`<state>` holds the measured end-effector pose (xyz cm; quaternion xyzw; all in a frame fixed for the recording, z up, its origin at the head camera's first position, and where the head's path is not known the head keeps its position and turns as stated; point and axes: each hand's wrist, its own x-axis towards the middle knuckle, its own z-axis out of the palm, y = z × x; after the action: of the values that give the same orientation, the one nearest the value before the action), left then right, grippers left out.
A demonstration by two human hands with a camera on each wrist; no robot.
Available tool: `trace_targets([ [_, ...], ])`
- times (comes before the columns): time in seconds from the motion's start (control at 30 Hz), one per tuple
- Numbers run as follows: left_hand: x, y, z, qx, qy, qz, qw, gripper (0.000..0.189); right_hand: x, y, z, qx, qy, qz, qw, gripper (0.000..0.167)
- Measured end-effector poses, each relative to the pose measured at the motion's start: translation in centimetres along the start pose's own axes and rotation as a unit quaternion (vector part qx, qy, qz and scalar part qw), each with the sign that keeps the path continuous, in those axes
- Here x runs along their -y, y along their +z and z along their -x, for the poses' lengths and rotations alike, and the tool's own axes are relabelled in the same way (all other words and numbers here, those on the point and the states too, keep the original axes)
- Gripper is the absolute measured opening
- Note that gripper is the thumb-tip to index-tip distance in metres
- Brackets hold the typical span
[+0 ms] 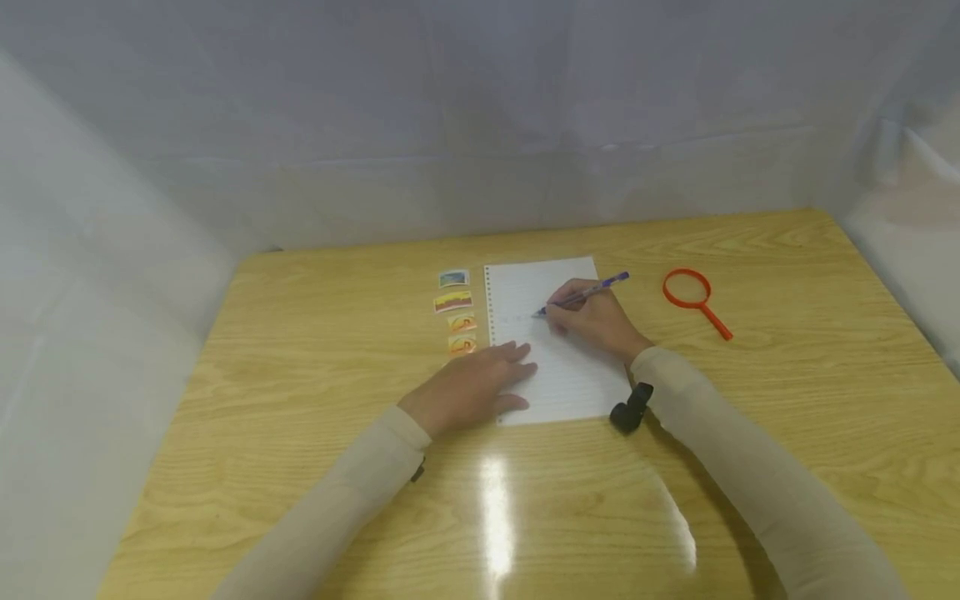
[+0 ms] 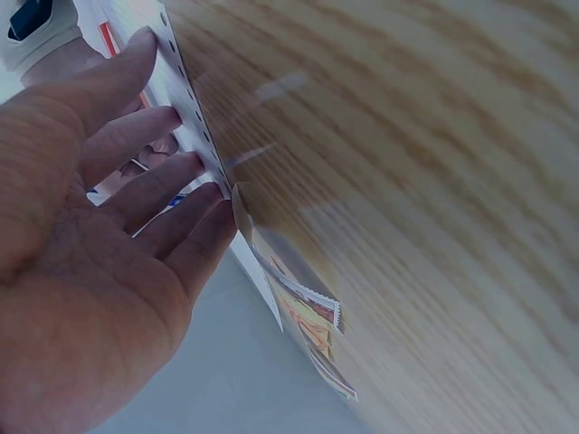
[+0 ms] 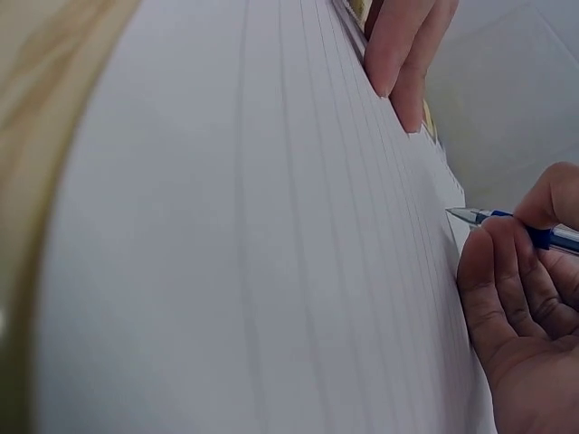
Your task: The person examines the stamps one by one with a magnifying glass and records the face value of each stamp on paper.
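A lined sheet of paper (image 1: 570, 383) with punched holes down its left edge lies on the table. Faint writing shows on its upper part. My right hand (image 1: 596, 321) rests on the sheet and grips a blue pen (image 1: 603, 284), whose tip is at the paper by the writing. In the right wrist view the pen (image 3: 475, 216) sits between thumb and fingers. My left hand (image 1: 476, 385) lies over the sheet's lower left edge, fingers spread and fairly straight, fingertips on the paper. In the left wrist view the left hand (image 2: 118, 217) holds nothing.
Several stamps stand in a column left of the sheet, among them a blue one (image 1: 453, 279) and a yellow and red one (image 1: 453, 301). A red magnifying glass (image 1: 705, 305) lies to the right. The wooden table (image 1: 322, 333) meets a pale curtain (image 1: 360, 183) behind.
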<state>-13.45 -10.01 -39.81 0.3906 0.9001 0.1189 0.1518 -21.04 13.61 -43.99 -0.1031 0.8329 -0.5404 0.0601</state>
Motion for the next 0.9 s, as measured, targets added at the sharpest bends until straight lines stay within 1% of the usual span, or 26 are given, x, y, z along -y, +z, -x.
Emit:
trace_targets([
  [0.3,-0.03,0.05,-0.18,0.005,-0.004,0.002,1.0,0.053,-0.07,-0.06,0.09,-0.001,-0.007,-0.004,1.0,0.014],
  [0.43,-0.04,0.08,-0.22,0.004,-0.004,0.001,1.0,0.053,-0.04,-0.1,0.17,-0.006,-0.003,-0.009,0.9999,0.014],
  [0.6,-0.07,0.09,-0.22,0.001,-0.006,0.001,1.0,0.053,0.1,-0.15,0.25,-0.006,0.011,-0.019,0.9997,0.015],
  [0.73,-0.05,0.15,-0.22,0.0,-0.006,0.006,1.0,0.053,0.26,-0.15,0.22,-0.005,0.023,-0.01,0.9997,0.016],
  [0.8,-0.04,0.18,-0.21,-0.003,-0.004,0.006,1.0,0.053,0.42,-0.17,0.17,-0.007,0.022,-0.005,0.9997,0.017],
  [0.9,-0.03,0.17,-0.22,-0.005,-0.004,0.004,1.0,0.053,0.6,-0.27,0.08,-0.015,0.009,-0.003,0.9998,0.016],
])
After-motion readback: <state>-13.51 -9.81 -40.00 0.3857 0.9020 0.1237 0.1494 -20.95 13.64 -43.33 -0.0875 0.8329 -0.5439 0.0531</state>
